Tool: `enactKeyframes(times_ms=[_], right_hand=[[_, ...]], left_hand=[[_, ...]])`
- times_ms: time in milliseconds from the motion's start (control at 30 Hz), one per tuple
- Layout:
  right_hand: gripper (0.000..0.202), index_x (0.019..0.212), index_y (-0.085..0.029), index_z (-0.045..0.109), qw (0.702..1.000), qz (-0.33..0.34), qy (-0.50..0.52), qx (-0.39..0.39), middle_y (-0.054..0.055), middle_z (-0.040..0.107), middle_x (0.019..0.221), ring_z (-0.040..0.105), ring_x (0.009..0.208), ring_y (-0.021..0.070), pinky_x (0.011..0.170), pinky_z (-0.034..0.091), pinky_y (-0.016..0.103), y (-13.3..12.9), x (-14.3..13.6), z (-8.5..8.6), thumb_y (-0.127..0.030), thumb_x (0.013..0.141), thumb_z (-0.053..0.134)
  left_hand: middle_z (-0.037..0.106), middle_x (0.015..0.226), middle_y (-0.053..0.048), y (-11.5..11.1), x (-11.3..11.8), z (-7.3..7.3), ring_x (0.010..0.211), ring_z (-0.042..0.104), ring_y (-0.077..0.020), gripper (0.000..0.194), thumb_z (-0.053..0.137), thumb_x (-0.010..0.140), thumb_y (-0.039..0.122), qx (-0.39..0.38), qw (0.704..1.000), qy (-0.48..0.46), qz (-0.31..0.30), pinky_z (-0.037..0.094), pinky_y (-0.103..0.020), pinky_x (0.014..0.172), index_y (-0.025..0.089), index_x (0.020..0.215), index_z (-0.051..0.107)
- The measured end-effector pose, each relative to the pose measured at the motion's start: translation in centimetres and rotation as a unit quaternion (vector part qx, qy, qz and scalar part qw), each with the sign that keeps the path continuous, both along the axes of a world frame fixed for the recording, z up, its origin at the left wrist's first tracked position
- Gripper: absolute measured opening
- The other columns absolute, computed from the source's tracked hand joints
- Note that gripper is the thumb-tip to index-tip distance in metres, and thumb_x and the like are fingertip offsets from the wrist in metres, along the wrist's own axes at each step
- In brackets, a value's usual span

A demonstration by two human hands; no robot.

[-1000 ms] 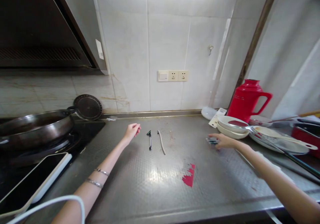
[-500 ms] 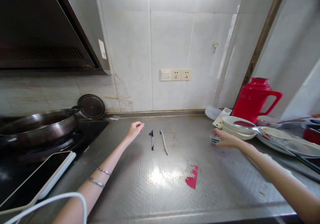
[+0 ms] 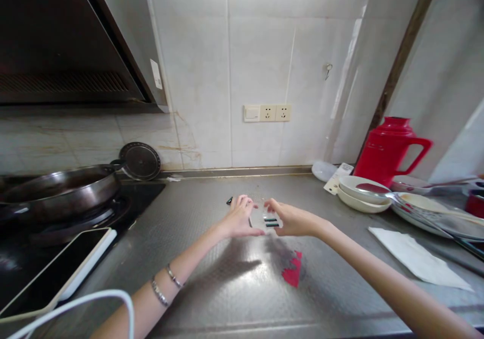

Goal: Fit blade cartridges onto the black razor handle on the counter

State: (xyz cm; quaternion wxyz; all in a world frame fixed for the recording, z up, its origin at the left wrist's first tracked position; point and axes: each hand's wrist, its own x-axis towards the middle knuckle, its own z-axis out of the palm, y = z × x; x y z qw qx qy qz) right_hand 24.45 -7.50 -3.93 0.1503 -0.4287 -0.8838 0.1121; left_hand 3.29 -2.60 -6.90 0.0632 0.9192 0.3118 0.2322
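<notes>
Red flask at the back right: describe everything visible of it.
The flask is glossy red, plastic by the look, with faint markings, a broad body, a narrower neck and a large loop handle on the right. It stands upright behind the stacked bowls, near the brown pipe. Nobody touches it. Whether it is stoppered is unclear.

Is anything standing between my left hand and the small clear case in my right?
Nothing visible blocks that gap. The left hand is open towards the clear case in the right hand. The red patch lies nearer the counter's front edge, off that line.
</notes>
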Motion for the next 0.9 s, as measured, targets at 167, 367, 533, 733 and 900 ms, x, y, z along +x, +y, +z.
enactKeyframes(times_ms=[167,367,533,733,900], right_hand=[[0.054,0.113,-0.018,0.038,1.000,0.018,-0.001,0.006,0.011,0.056,0.105,0.057,0.093,0.0225,0.078,0.043,0.031,-0.3,-1.2,-0.2,-0.017,0.064,0.061],[0.051,0.111,-0.015,0.040,0.999,0.014,-0.024,0.017,0.013,0.058,0.104,0.058,0.090,0.0237,0.074,0.045,0.033,0.1,-1.4,-0.6,-0.016,0.064,0.061],[0.062,0.121,-0.014,0.038,0.998,-0.003,-0.020,0.052,0.016,0.054,0.115,0.054,0.102,0.0270,0.083,0.044,0.038,1.2,-0.1,-0.8,-0.017,0.063,0.060],[0.073,0.133,-0.011,0.031,0.994,-0.071,0.011,0.083,0.019,0.043,0.131,0.042,0.119,0.0288,0.097,0.036,0.042,2.3,3.4,-1.5,-0.019,0.064,0.057],[0.074,0.134,-0.011,0.030,0.995,-0.092,0.027,0.035,0.018,0.043,0.131,0.042,0.120,0.0268,0.099,0.034,0.040,2.2,5.6,-3.1,-0.017,0.064,0.054]], left_hand=[[0.048,0.107,-0.009,-0.9,0.0,-0.7,0.110,0.037,-0.0275,0.068,0.065,0.057,0.062,-0.006,1.000,0.010,0.008,0.028,-0.043,0.097,0.018,0.107,0.052],[0.048,0.105,-0.006,-0.4,0.5,-1.2,0.106,0.039,-0.0244,0.053,0.065,0.063,0.054,-0.009,0.999,0.030,0.036,0.031,-0.039,0.094,0.020,0.102,0.053],[0.045,0.109,-0.007,1.1,1.6,-1.3,0.108,0.038,-0.0259,0.055,0.064,0.063,0.055,-0.019,0.997,0.030,0.069,0.030,-0.042,0.094,0.021,0.104,0.053],[0.041,0.115,-0.010,4.4,2.5,-2.5,0.115,0.032,-0.0299,0.056,0.060,0.066,0.059,-0.025,0.988,0.050,0.146,0.022,-0.050,0.098,0.021,0.108,0.055],[0.042,0.114,-0.011,6.0,3.0,-3.5,0.119,0.029,-0.0323,0.054,0.057,0.068,0.060,-0.064,0.977,0.097,0.177,0.014,-0.056,0.100,0.023,0.107,0.057]])
